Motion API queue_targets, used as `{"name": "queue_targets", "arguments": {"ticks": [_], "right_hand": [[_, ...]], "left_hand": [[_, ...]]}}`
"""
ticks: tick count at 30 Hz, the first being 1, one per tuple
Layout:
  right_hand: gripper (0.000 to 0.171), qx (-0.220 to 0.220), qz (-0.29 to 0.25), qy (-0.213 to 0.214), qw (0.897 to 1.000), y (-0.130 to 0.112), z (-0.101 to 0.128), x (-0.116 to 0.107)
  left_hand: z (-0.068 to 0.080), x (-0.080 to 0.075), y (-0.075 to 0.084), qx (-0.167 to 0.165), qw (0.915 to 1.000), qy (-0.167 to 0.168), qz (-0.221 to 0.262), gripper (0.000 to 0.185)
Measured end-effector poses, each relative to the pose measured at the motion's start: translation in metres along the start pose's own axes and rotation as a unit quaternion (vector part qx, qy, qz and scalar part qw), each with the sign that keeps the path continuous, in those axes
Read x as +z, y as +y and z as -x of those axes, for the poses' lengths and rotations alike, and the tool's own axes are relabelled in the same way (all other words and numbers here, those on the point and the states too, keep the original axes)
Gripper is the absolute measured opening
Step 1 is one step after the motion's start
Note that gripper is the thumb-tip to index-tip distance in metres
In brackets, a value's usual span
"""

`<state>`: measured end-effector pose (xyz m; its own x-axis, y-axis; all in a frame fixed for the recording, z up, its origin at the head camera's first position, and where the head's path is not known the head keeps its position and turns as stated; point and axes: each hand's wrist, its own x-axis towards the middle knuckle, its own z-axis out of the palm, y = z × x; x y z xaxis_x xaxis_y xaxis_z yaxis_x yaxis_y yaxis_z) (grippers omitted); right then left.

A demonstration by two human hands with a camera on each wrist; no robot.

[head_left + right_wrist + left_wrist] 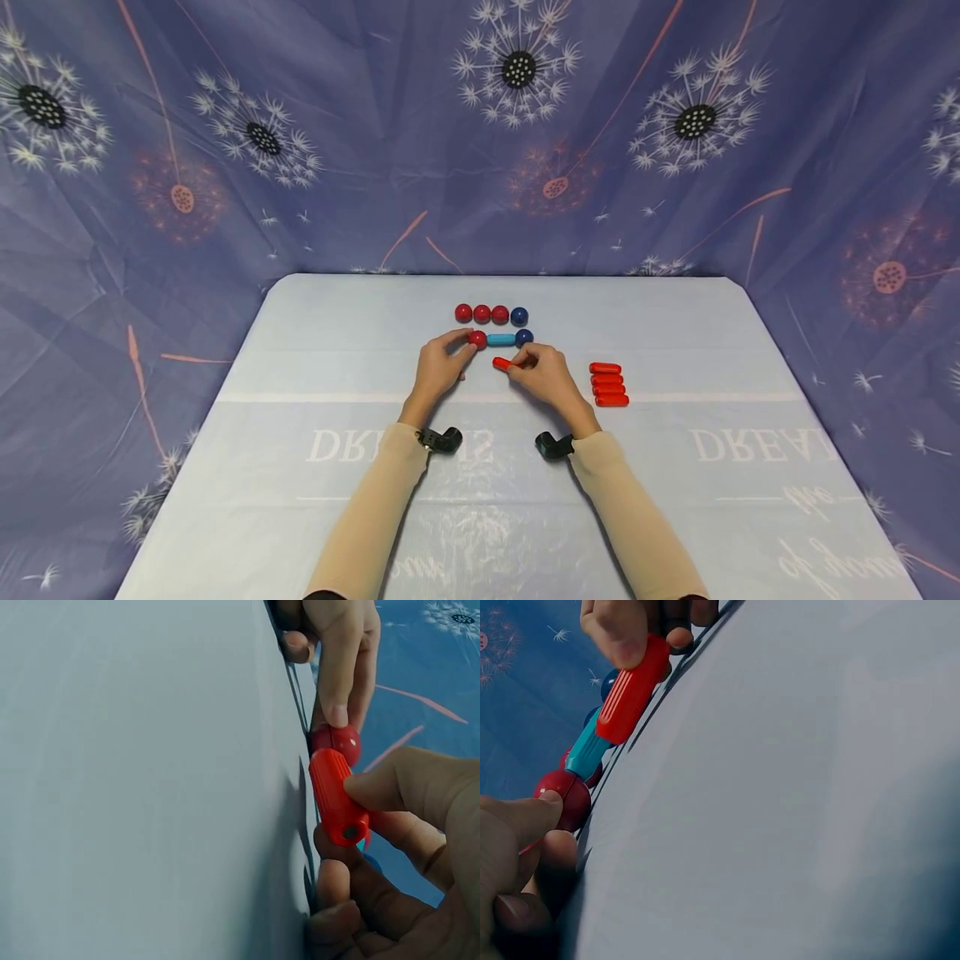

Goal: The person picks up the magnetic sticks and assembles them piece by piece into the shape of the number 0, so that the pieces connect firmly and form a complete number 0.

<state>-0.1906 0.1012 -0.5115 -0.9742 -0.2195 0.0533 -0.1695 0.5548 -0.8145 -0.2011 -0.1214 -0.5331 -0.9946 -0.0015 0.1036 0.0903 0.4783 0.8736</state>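
Note:
My left hand pinches a red ball between thumb and fingers. That ball sits at the left end of a light blue ribbed rod, and a dark blue ball is at the rod's right end. In my right hand a red ribbed rod is pinched by thumb and fingers, just on the near side of the blue rod. The right wrist view shows a round recess in one end of this red rod. From the left wrist, the red rod overlaps part of the blue one.
Behind the joined pieces, three red balls and a dark blue ball form a row. Several red rods lie stacked side by side to the right. All are on a white-covered table, with a patterned purple cloth behind it.

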Motion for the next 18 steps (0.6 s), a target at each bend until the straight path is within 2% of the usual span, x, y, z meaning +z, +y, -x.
{"name": "queue_targets", "arguments": {"ticks": [18], "right_hand": [[0.01, -0.016, -0.001, 0.036, 0.999, -0.01, -0.008, 0.018]], "left_hand": [[0.001, 0.0, -0.001, 0.038, 0.9986, 0.015, -0.034, 0.035]]}}
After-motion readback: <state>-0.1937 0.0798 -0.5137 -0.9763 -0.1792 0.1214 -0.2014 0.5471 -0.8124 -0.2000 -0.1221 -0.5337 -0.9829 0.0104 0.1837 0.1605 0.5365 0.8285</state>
